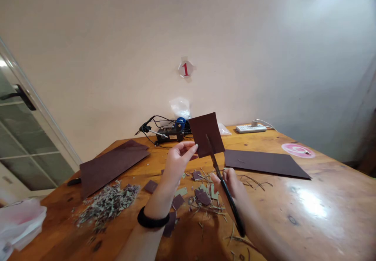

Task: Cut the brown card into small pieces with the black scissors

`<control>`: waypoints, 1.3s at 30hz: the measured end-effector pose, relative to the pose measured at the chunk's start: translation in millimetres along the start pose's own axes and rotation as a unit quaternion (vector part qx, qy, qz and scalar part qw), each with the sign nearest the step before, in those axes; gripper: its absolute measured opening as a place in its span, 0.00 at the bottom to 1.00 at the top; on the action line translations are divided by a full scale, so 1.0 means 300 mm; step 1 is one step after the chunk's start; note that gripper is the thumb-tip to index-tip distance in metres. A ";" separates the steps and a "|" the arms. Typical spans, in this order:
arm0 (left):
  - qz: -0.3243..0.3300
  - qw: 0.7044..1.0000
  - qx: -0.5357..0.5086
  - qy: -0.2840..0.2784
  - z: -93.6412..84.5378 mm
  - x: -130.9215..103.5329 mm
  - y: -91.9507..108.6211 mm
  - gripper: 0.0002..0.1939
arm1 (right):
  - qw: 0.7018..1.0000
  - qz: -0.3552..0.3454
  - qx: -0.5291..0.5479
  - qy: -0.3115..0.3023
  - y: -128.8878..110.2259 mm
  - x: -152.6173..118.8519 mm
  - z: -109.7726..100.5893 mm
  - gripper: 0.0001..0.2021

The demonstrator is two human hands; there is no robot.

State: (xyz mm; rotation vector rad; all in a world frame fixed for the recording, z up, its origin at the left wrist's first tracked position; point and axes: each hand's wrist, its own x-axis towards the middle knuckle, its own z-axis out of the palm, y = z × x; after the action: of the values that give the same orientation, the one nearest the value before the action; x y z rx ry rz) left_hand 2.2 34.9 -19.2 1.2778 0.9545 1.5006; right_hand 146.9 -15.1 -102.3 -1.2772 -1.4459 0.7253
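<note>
My left hand (179, 160) pinches the lower left corner of a dark maroon square sheet (205, 130), raised above the table. In my right hand (232, 184) is a pair of scissors (217, 171) with long black handles, pointing up and away. The blades overlap the lower middle of the sheet; whether they are cutting into it I cannot tell. Under my hands lie small maroon and pale green cut pieces (202, 197) and thin curled strips (217, 210). A black band (152, 218) circles my left wrist.
Larger maroon sheets (113, 165) lie at the left, and another dark sheet (264, 163) at the right. A heap of small scraps (110, 204) is on the left. Behind stand a black device with cables (169, 133), a clear bag (180, 107) and a power strip (251, 128).
</note>
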 end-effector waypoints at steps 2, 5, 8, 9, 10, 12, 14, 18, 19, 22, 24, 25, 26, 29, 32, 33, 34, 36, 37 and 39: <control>-0.002 1.000 -0.003 0.002 0.001 -0.001 0.002 0.11 | 1.000 0.000 -0.005 0.003 -0.003 -0.001 0.000 0.16; -0.005 1.000 -0.003 0.003 0.001 -0.003 0.002 0.10 | 1.000 -0.002 -0.003 0.011 -0.009 -0.003 -0.001 0.16; -0.005 1.000 -0.003 0.005 -0.001 -0.003 0.000 0.10 | 1.000 0.003 -0.004 0.009 -0.009 -0.004 -0.001 0.16; -0.005 1.000 -0.002 0.007 -0.002 -0.002 0.000 0.10 | 1.000 0.006 -0.007 0.007 -0.007 -0.004 -0.001 0.16; -0.004 1.000 -0.001 0.008 -0.002 -0.002 -0.001 0.10 | 1.000 0.008 -0.011 0.006 -0.004 -0.004 -0.001 0.16; -0.005 1.000 0.002 0.009 -0.003 0.000 -0.001 0.10 | 1.000 0.009 -0.024 0.000 0.003 -0.002 -0.001 0.17; -0.007 1.000 0.004 0.008 -0.003 0.001 -0.001 0.10 | 0.999 0.007 -0.037 -0.006 0.008 -0.001 -0.001 0.17; -0.004 1.000 0.001 0.003 -0.003 0.003 -0.004 0.10 | 0.998 0.005 -0.066 -0.004 0.006 -0.002 -0.005 0.16; -0.002 1.000 0.000 0.002 -0.003 0.003 -0.005 0.10 | 0.997 0.002 -0.072 0.000 0.004 -0.002 -0.007 0.16; -0.002 1.000 -0.002 -0.001 -0.004 0.004 -0.008 0.11 | 0.996 -0.014 -0.089 0.012 -0.001 -0.003 -0.012 0.17; -0.002 1.000 -0.004 -0.004 -0.005 0.004 -0.010 0.11 | 0.994 -0.021 -0.107 0.016 -0.004 -0.002 -0.014 0.17; -0.002 1.000 -0.003 -0.006 -0.006 0.004 -0.011 0.12 | 0.993 -0.019 -0.118 0.016 -0.006 -0.002 -0.015 0.17; -0.003 1.000 -0.003 -0.008 -0.007 0.005 -0.012 0.12 | 0.991 -0.015 -0.131 0.015 -0.008 -0.002 -0.016 0.17; -0.006 1.000 -0.002 -0.011 -0.007 0.008 -0.017 0.12 | 0.987 0.000 -0.163 0.013 -0.016 0.000 -0.018 0.17; -0.011 1.000 -0.004 -0.006 -0.007 0.010 -0.021 0.14 | 0.984 0.019 -0.177 0.011 -0.026 0.000 -0.021 0.18; -0.014 1.000 -0.004 -0.005 -0.006 0.009 -0.021 0.14 | 0.983 0.031 -0.180 0.007 -0.028 0.000 -0.021 0.18; -0.017 1.000 -0.005 -0.004 -0.005 0.008 -0.020 0.15 | 0.983 0.042 -0.181 0.004 -0.029 -0.001 -0.020 0.18; -0.024 1.000 -0.008 -0.007 -0.004 0.004 -0.017 0.16 | 0.983 0.049 -0.178 -0.001 -0.030 -0.004 -0.017 0.19; -0.028 0.999 -0.011 -0.014 -0.003 0.002 -0.017 0.17 | 0.984 0.048 -0.173 -0.002 -0.029 -0.007 -0.014 0.18; -0.043 0.998 -0.014 -0.041 -0.001 -0.003 -0.018 0.18 | 0.986 0.036 -0.161 0.008 -0.028 -0.013 -0.008 0.18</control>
State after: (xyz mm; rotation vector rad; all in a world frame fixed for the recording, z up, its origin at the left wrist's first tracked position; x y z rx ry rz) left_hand 2.7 35.5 -24.5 1.2534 0.9196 1.3799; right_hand 146.1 -21.3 -95.0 -1.5841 -1.5542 0.5397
